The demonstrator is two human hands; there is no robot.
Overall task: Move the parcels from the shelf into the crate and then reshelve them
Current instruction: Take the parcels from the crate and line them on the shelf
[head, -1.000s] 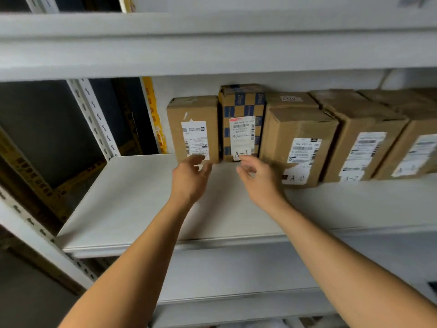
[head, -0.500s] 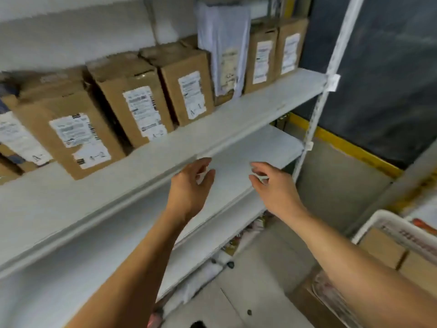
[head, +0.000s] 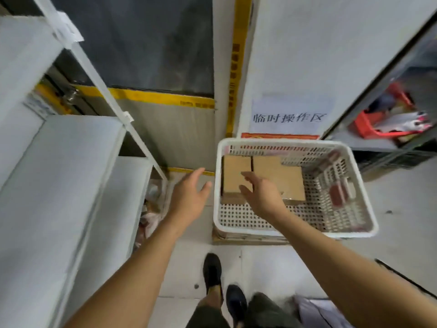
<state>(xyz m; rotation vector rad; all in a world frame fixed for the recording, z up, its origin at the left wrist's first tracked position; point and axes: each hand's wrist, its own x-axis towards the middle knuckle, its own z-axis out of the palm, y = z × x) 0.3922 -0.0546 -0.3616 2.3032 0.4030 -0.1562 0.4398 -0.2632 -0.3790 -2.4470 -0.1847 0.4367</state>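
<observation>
Both hands are reaching out, fingers spread, gripping nothing. Right hand [head: 262, 197] is hovering over the white crate [head: 354, 185], above two brown parcels [head: 236, 176] lying side by side inside. Left hand [head: 189, 197] is hanging just left of the crate rim, with the grey shelf [head: 59, 174] further to its left

Crate [head: 293, 229] on floor, taken as landmark. In it, at the far left corner: two parcels side by side, small parcel [head: 235, 174] left of large parcel [head: 279, 177]. Shelf [head: 59, 166] well left of crate. Sign [head: 288, 117] on wall just behind crate. Left hand [head: 189, 197] just left of crate's rim; right hand [head: 262, 195] over the parcels. Shoes [head: 222, 287] on floor before crate.
</observation>
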